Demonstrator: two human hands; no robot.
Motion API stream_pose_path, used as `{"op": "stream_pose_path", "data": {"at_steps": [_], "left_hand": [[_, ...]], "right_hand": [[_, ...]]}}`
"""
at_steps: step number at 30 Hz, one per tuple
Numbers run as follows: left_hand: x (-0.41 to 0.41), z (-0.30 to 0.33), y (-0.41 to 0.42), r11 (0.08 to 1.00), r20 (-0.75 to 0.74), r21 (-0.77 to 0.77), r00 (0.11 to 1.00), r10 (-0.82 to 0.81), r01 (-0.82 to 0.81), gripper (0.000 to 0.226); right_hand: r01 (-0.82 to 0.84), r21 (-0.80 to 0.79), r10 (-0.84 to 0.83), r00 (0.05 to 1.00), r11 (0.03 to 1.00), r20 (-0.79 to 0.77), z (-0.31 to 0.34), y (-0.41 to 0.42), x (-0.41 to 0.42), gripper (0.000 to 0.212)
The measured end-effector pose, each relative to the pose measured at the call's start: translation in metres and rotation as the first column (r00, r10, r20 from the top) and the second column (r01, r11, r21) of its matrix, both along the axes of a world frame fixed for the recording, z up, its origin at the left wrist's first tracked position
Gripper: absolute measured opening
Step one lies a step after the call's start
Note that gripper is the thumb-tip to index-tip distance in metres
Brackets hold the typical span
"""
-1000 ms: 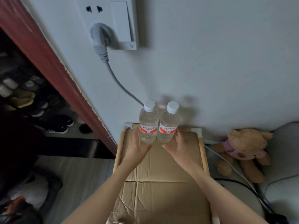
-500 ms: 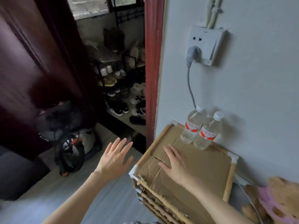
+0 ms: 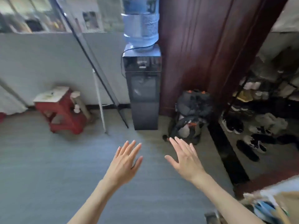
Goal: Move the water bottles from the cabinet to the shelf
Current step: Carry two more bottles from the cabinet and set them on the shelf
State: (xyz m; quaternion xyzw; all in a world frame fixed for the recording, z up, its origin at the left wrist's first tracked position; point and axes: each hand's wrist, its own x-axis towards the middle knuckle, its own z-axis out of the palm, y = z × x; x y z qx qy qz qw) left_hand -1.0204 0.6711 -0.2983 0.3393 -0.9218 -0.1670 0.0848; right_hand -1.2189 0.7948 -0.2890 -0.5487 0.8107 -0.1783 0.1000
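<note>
Two bare hands hang over the grey floor (image 3: 48, 167), left hand (image 3: 125, 160) and right hand (image 3: 186, 159), fingers straight and spread, holding nothing; no small water bottles are in view. Ahead stands one tall dark dispenser (image 3: 144, 94) topped by one blue translucent jug (image 3: 140, 21). One red stool (image 3: 60, 110) sits left, one dark bag (image 3: 191, 115) right, beside blurred racks of what look like shoes (image 3: 252, 126).

Frame's top edge is cutting off the water jug (image 3: 140, 21); motion blur is smearing the shoes (image 3: 252, 126) beyond telling apart.
</note>
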Motion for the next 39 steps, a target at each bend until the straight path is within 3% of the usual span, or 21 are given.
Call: {"op": "stream_pose_path", "data": {"at_steps": [5,9,14,18,23,33,39], "left_hand": [[0.177,0.002,-0.049,0.926,0.012,0.005,0.926,0.377,-0.378,0.093],[0.292,-0.007,-0.053,0.757,0.01,0.043,0.758,0.652,-0.652,0.099],[0.391,-0.024,-0.06,0.526,0.057,0.068,0.53,0.846,-0.847,0.092],[0.443,-0.038,-0.085,0.39,0.046,0.053,0.392,0.919,-0.919,0.096],[0.506,-0.049,-0.152,0.247,0.093,0.068,0.253,0.963,-0.967,0.072],[0.617,-0.041,-0.274,0.062,0.008,0.077,0.063,0.998,-0.995,0.049],[0.708,-0.06,-0.354,0.014,0.014,0.113,0.016,1.0,-0.993,0.049]], "right_hand": [[-0.33,-0.011,0.33,0.944,0.944,0.008,-0.002,-0.116,0.147,0.065],[-0.564,-0.006,0.563,0.825,0.826,-0.046,-0.007,-0.185,0.252,0.059],[-0.755,0.048,0.756,0.652,0.654,-0.053,-0.02,-0.265,0.359,0.061],[-0.843,0.025,0.843,0.537,0.538,-0.034,-0.033,-0.325,0.421,0.057],[-0.913,0.004,0.913,0.408,0.408,-0.013,-0.04,-0.429,0.497,0.052],[-0.977,0.107,0.981,0.189,0.185,0.034,-0.037,-0.589,0.65,0.045],[-0.981,0.136,0.989,0.142,0.135,0.039,-0.053,-0.679,0.747,0.045]]}}
